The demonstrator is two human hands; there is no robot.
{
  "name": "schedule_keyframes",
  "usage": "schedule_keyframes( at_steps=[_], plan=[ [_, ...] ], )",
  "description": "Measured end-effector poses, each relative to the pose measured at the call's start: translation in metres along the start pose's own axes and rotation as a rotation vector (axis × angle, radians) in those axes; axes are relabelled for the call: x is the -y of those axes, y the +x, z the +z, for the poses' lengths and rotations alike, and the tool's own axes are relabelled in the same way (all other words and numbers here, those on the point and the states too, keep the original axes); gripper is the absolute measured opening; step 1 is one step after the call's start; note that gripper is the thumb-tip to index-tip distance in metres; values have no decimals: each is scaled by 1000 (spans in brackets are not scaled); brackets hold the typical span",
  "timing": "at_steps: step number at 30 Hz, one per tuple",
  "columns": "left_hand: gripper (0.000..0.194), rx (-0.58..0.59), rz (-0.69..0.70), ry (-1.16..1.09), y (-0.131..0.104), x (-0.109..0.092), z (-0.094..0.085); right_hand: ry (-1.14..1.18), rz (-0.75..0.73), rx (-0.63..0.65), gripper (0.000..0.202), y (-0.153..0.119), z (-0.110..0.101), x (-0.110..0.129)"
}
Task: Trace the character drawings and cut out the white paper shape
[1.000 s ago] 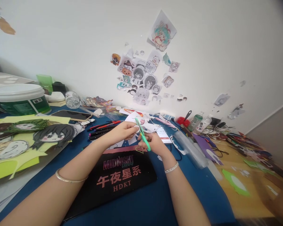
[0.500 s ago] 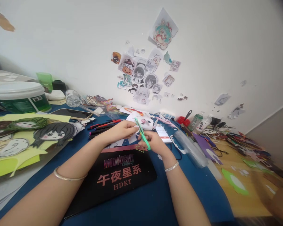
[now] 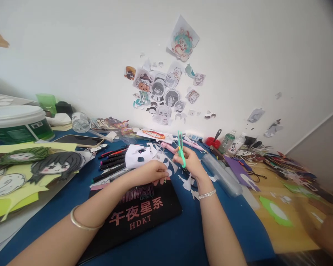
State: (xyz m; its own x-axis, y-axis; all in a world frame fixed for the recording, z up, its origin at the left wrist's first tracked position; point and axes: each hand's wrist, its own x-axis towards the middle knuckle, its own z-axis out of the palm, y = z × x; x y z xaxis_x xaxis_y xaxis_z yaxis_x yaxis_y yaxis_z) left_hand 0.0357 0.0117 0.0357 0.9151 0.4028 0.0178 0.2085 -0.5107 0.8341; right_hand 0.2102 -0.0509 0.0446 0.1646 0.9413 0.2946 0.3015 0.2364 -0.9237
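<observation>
My left hand (image 3: 157,172) is closed, pinching a small white paper piece (image 3: 169,172) above the top edge of a black flat case (image 3: 144,212) with pink lettering. My right hand (image 3: 191,162) is wrapped round the handles of green scissors (image 3: 181,149). Their blades point up and away, apart from the paper piece. A white sheet with cut-out holes (image 3: 134,157) lies curled over the pens, just beyond my left hand. White paper scraps (image 3: 186,184) lie between my hands. A pink tool (image 3: 168,146) shows behind the scissors.
Black pens (image 3: 113,161) lie to the left, beyond my forearm. Further left are a phone (image 3: 79,140), a white-lidded tub (image 3: 16,123) and cartoon cutouts (image 3: 57,164). A clear plastic roll (image 3: 223,175) and bottles (image 3: 228,142) stand right. Another person's arm (image 3: 319,229) blurs at far right.
My hands have moved apart; the scissors have swung upright to the right. The white sheet now lies over the pens, and my left hand has come lower with a small paper piece.
</observation>
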Motion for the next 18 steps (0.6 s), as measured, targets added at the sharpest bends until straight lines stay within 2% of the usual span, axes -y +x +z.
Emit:
schedule_keyframes(
  at_steps=[3,6,11,15,18],
  plan=[
    [35,-58,-46,-40,6,5,7,-65,8,115,27,-2,3,3],
    [37,-108,-104,-70,10,10,5,-113,-9,210,25,-4,10,5],
    [42,-125,-159,-75,12,10,3,-355,-109,155,18,-3,13,0],
    [35,-166,-124,-3,8,7,-1,-540,-86,145,21,-3,-3,-6],
    [30,-244,-100,77,3,4,-10,-802,29,207,26,-5,-21,-9]
  ],
)
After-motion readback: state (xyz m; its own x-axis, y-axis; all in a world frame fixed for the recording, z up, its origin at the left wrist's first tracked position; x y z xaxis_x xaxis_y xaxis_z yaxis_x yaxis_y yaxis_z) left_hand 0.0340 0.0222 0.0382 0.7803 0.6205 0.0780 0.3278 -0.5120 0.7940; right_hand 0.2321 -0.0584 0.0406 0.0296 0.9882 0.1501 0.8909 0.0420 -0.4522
